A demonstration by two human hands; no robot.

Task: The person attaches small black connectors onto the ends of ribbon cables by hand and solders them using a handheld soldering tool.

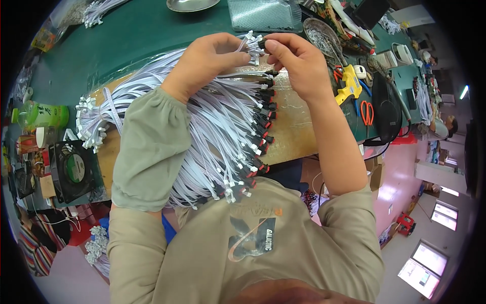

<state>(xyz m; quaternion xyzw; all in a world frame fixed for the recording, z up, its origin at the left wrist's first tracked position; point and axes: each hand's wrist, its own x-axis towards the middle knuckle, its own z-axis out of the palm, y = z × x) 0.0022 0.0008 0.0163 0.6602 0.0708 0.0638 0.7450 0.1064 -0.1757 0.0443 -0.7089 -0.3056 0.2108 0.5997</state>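
A large fan of white flat ribbon cables (212,121) lies across the brown board in front of me. White plugs (91,124) cluster at its left end, and small black connectors (266,109), some with red parts, line its right side. At the far edge of the cables, my left hand (212,58) is closed around the white plug ends (251,48) of a few cables. My right hand (301,63) faces it, thumb and forefinger pinching a small black connector (262,44) beside those plugs. The fingers partly cover the contact between them.
To the right lie a yellow glue gun (349,85), orange-handled pliers (367,112) and a round metal dish (321,36). A clear tray (263,17) is at the back. A black fan (73,169) and green-labelled bottle (43,115) stand left. Another person (445,126) is far right.
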